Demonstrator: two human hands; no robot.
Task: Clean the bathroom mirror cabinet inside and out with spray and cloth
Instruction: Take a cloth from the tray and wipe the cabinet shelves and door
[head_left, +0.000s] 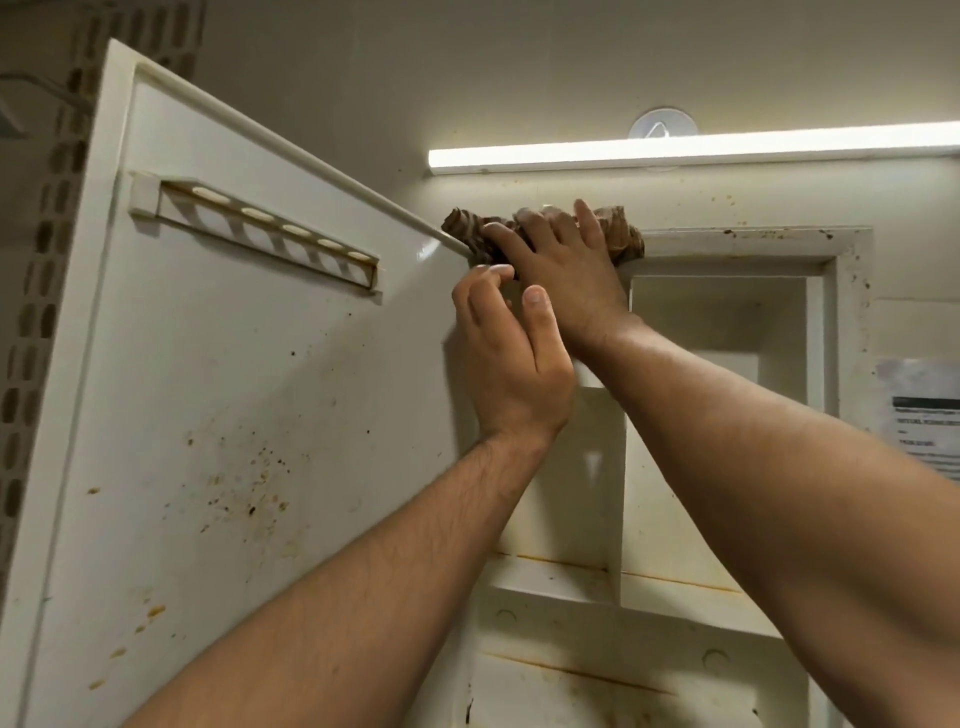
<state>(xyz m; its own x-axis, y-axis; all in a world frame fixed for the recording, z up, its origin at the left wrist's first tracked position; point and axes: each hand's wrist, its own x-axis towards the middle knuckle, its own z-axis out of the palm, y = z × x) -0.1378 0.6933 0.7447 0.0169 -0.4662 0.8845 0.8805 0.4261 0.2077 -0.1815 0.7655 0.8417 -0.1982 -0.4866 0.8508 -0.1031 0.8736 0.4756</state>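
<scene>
A long light (675, 150) glows on the wall above the cabinet (852, 322). A round clear hook (662, 127) is stuck just above the light. The cabinet door (234, 415) hangs wide open on the left. It has brown spots and a holder with round holes (260, 234). Both arms reach up in front of the cabinet and hide part of its shelves.

The brown cloth (621, 236) lies bunched on the top edge of the cabinet, by the door's top corner. The right hand (561, 265) presses it down with its fingers spread flat. The left hand (511, 358) is just below, with bent fingers gripping the edge of the door.

A paper (924, 415) is stuck on the wall to the right. Its words are too blurry to read.
</scene>
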